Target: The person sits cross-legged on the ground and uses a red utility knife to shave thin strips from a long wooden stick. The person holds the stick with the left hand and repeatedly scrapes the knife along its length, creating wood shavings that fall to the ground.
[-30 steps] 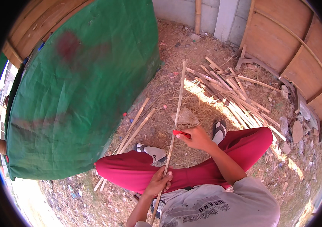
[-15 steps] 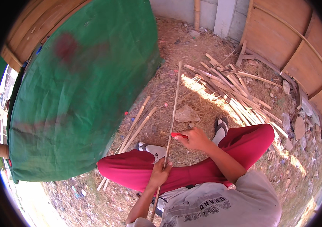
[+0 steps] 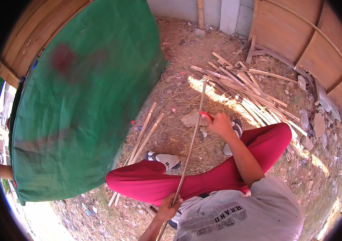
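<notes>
A long thin bamboo strip (image 3: 191, 154) slants up and away from my lap, its far end pointing at the ground ahead. Near my waist, my left hand (image 3: 169, 207) is closed around its lower part. My right hand (image 3: 220, 124) is closed on a small red-handled knife (image 3: 207, 116), whose tip meets the strip's upper part. The blade itself is too small to make out clearly. Between my hands the strip passes over my crossed legs in dark red trousers (image 3: 138, 181).
A pile of bamboo strips (image 3: 255, 94) lies ahead to the right. Two more bamboo pieces (image 3: 149, 134) rest beside a green tarp (image 3: 86, 100) on the left. A flat stone (image 3: 191, 119) sits beyond my feet. Wooden panels (image 3: 291, 36) stand at the far right.
My right hand and the knife have slid farther up the strip, away from me. My left hand has drawn lower toward my waist, and the strip leans more to the right.
</notes>
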A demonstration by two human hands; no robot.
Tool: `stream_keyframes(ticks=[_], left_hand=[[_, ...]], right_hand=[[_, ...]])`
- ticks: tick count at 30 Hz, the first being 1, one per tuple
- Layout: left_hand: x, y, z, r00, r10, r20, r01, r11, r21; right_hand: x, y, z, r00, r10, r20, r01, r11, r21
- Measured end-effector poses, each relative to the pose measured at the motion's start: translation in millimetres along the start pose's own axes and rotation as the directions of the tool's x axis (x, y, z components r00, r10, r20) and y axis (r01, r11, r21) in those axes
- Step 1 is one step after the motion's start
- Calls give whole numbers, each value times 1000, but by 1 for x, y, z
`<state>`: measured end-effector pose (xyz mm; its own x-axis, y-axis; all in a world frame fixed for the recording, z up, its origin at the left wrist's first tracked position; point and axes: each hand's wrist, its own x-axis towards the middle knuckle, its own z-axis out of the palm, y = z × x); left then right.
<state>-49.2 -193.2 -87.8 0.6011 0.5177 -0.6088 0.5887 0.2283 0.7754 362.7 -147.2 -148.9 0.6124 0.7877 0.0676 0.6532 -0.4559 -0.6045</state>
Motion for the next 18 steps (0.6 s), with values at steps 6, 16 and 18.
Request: stream_keyframes(ticks=[6,16,18], left_hand=[[-63,-13,-6,975,-215,58,220,967,-125],[-53,-10,-24,990,76,-121,-64,993,100],[-31,6,-22,994,32,-102,-32,999,7]], right_hand=[[13,26,11,992,128,2,-128,988,-92],[15,7,7,985,173,-10,-168,969,180],[3,-14,8,997,78,27,-82,968,237]])
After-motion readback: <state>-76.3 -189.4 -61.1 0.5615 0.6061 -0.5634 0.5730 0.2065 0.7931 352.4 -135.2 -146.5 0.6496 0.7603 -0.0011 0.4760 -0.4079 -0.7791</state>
